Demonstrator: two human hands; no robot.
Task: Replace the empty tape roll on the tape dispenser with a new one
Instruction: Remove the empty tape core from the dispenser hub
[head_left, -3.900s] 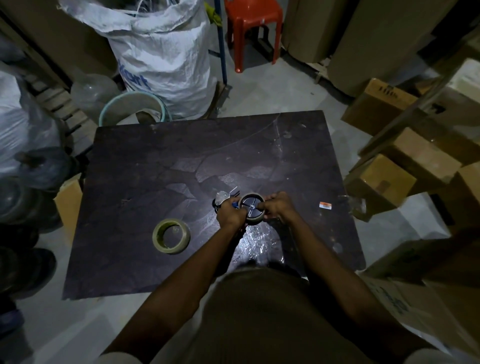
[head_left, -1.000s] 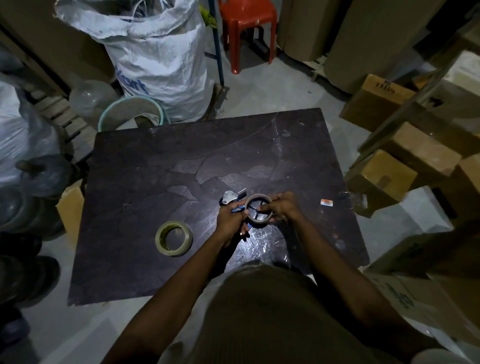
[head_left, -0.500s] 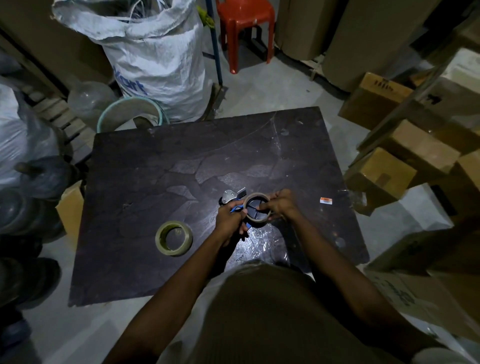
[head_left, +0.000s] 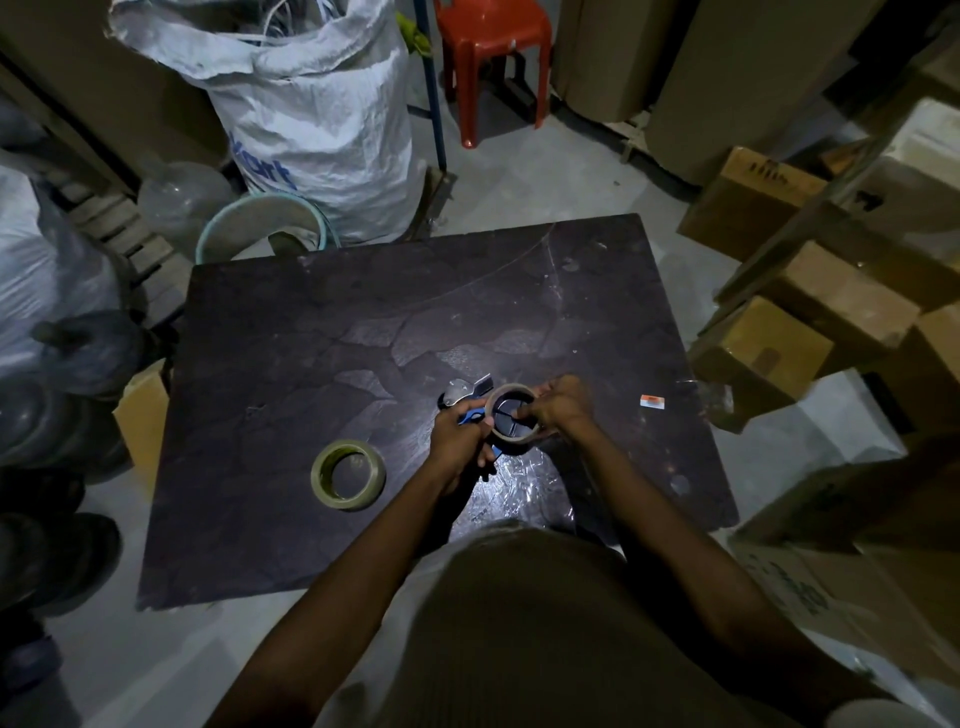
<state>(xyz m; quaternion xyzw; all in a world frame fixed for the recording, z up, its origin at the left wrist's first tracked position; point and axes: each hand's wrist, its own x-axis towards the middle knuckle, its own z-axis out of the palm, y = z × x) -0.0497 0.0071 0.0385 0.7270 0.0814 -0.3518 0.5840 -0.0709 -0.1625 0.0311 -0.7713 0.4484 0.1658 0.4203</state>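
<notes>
Over the near edge of the dark, scuffed square table (head_left: 311, 332), we hold the blue-handled tape dispenser with its metal blade plate (head_left: 467, 400); our left hand (head_left: 460, 441) is wrapped around its handle, and our right hand (head_left: 558, 408) pinches the rim of the bare brown cardboard core (head_left: 511, 418), which looks part-way off the dark hub. To do this well, we judge we should pull the stiff ring straight off, without tilting it. The new yellowish translucent tape roll (head_left: 348, 475) lies flat on the table, well left of our hands
</notes>
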